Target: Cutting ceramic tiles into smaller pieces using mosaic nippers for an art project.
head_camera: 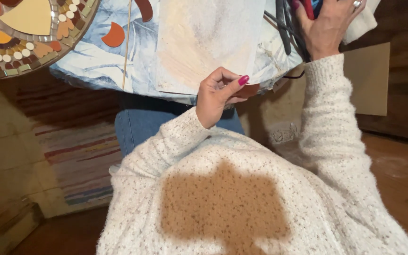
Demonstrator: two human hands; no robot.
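Left hand (220,97) at near edge of pale board (204,42), fingers pinched shut on small brown tile piece (249,90); piece flat, long axis roughly left-right, mostly hidden behind thumb; right hand (329,28) up right of board, fingers curled round dark tool handles (286,23), tool ends cut off by frame top; round mosaic (29,33) far left of board, partly cropped; brown crescent tile (114,35) between mosaic and board on blue-patterned bench (90,61); cardboard sheet (367,80) right of board, plain tan rectangle.

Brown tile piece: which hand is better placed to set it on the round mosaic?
Probably the left hand: it pinches the brown tile piece, nearer the round mosaic; the right hand grips a tool.
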